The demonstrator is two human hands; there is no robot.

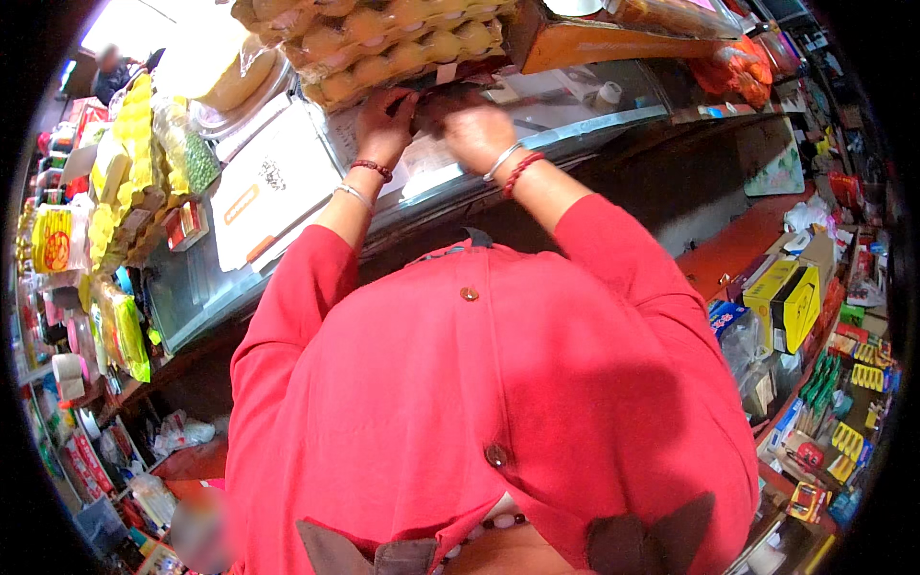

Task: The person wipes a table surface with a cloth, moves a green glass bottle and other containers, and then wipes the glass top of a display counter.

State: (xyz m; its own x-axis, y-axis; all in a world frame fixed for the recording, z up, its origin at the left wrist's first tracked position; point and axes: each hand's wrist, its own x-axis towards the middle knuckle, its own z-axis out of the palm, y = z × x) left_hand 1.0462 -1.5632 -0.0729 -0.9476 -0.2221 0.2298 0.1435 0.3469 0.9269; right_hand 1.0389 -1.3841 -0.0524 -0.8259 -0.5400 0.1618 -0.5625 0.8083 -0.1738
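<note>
My left hand [384, 128] is over the glass-topped counter [535, 128], its thumb and fingers bent close together. To its right, my right hand [483, 135] is blurred, with its fingers pointing toward the left one. Both touch or nearly touch a dark item [429, 109] between them. It is too shadowed to name, and the fingertips partly hide it. Just beyond the fingers rises a stack of egg trays [388, 54] in clear plastic wrap. A small pale tag [446, 72] shows at its lower edge. Papers [431, 159] lie below my hands.
A flat white box [269, 187] rests on the counter at left, near a bag of green peas or beans [200, 162] and yellow egg trays [126, 180]. A white roll [610, 93] and an orange plastic bag [737, 70] are at right. Another person [111, 75] is far left.
</note>
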